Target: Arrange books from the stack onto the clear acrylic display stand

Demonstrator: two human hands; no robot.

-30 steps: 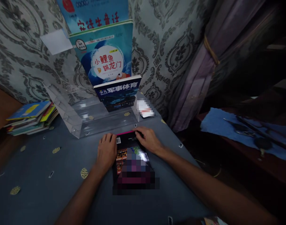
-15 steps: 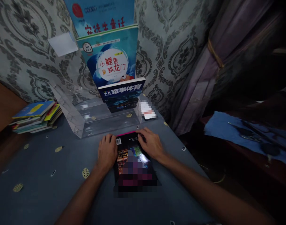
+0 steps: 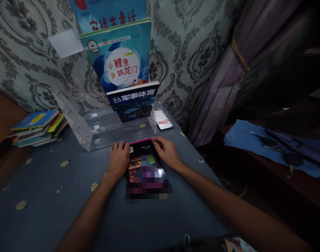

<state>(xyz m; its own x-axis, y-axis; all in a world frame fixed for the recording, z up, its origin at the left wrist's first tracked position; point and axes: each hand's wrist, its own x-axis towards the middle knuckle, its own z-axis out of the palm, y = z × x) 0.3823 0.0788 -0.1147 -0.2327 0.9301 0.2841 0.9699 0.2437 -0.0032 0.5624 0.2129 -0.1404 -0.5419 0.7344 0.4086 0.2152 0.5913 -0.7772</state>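
A dark book (image 3: 140,149) with a pink top edge lies on the table just in front of a clear display stand (image 3: 84,141), a barcode showing on its upturned cover. Its lower part is pixelated. My left hand (image 3: 119,159) is closed along the book's upper left edge, fingers bent. At the upper right corner, the thumb and fingers of my right hand (image 3: 167,151) pinch the edge. Upright in the stand are a dark blue book (image 3: 135,103), a teal book (image 3: 97,57) behind it, and a taller blue book (image 3: 110,12) at the back.
A stack of books (image 3: 36,126) lies at the left on the patterned tablecloth (image 3: 78,178). A phone-like item (image 3: 164,120), partly pixelated, is right of the stand. Glasses (image 3: 269,143) rest on a blue cloth (image 3: 238,134) farther right. A tied curtain (image 3: 215,94) hangs behind.
The book and both hands have moved slightly forward, closer to the stand. My right fingers have drawn in at the corner. The whole view has shifted a little.
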